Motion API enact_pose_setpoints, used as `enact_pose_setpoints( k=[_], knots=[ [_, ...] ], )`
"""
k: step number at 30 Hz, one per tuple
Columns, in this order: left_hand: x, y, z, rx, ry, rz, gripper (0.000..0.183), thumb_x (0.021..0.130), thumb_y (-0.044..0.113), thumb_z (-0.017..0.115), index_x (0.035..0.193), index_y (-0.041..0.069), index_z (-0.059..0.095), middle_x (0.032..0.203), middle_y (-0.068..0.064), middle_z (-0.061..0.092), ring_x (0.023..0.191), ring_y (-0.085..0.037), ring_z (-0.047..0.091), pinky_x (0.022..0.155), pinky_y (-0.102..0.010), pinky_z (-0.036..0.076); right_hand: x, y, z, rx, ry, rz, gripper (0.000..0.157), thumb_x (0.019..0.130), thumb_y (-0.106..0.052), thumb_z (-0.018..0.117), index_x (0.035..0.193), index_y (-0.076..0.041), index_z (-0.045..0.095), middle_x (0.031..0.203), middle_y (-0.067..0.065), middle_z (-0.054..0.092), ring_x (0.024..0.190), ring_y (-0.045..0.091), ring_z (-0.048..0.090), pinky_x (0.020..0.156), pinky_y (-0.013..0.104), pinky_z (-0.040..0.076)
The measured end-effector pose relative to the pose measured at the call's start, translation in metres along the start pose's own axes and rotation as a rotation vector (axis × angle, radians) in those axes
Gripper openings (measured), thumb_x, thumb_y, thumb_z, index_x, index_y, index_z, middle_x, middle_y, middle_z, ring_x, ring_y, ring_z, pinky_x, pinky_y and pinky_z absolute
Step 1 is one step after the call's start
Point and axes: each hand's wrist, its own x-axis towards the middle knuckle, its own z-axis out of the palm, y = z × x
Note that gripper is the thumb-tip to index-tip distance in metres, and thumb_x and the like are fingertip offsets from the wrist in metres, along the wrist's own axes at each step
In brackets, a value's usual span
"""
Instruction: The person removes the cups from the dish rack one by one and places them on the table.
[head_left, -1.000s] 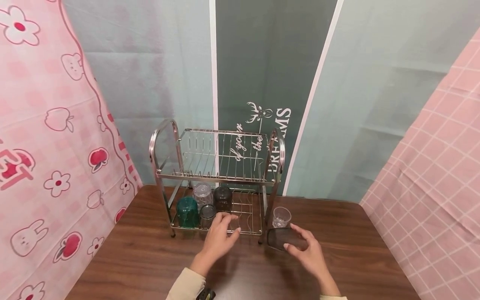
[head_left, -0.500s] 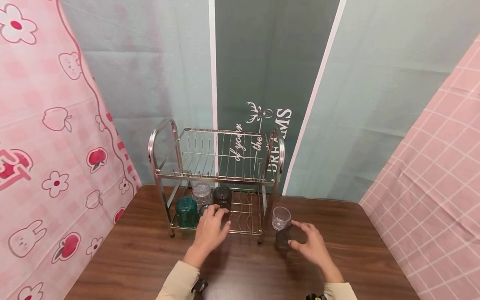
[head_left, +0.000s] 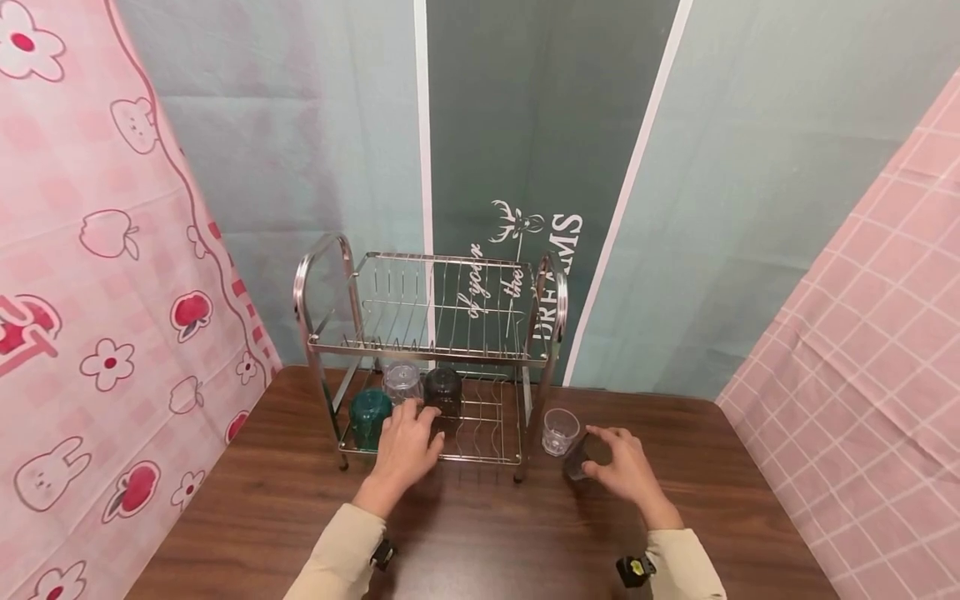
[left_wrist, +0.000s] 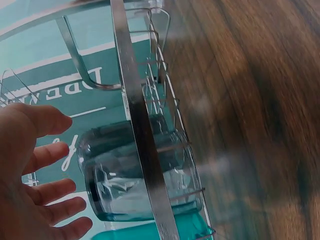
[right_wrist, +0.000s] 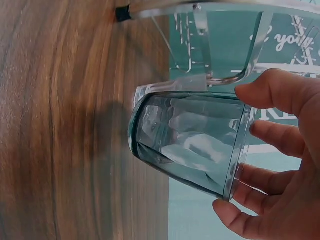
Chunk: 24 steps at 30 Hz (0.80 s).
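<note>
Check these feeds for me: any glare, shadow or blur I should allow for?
Head: pale sheen on the brown wooden table, front centre; left wrist: table grain looks soft, with hazy pale patches; right wrist: a dark shadow on the table, bright highlights in the smoky-grey transparent tapered tumbler that the right hand holds.

"What do we have along the back?"

"We see a pale blue-grey cloth (head_left: 240,167) filling the upper middle, with a dark green panel (head_left: 555,100) between white stripes (head_left: 424,167)."

"Can we read anything on it?"

"We can: the word DREAMS (head_left: 564,250) runs sideways near the centre, beside a white deer head (head_left: 534,223)."

"And at our sides?"

"On the left we have a pink cloth (head_left: 45,200) printed with flowers, apples and rabbits; on the right, a creased pink one with a white grid (head_left: 870,375)."

"Below?"

"We find a brown wood-grain table (head_left: 225,500), its far corners rounded, a soft sheen (head_left: 487,575) at bottom centre."
</note>
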Motion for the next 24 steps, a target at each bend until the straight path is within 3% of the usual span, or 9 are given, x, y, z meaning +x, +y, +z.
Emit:
enact_pose_setpoints(
  k=[15,24],
  knots=[
    [0.012,-0.013,0.001,-0.023,-0.106,-0.037,0.034,0.078,0.023,0.072,0.108,0.008,0.064,0.109,-0.017,0.047,0.096,-0.034,0.046,0.069,-0.046,0.040,0.024,0.017,0.004,-0.073,-0.018,0.002,0.052,0.068,-0.011,0.075,0.117,0.003,0.061,0.111,0.028,0.054,0.104,0.048,0.044,0.083,0.057,0.037],
    [0.018,-0.008,0.000,0.062,-0.182,-0.039,0.040,0.078,0.027,0.072,0.110,0.006,0.064,0.101,-0.015,0.047,0.089,-0.033,0.047,0.062,-0.043,0.039,0.036,0.023,0.002,-0.100,-0.036,0.015,0.051,0.069,-0.013,0.073,0.116,0.003,0.061,0.112,0.030,0.053,0.105,0.048,0.044,0.084,0.055,0.037]
  ],
)
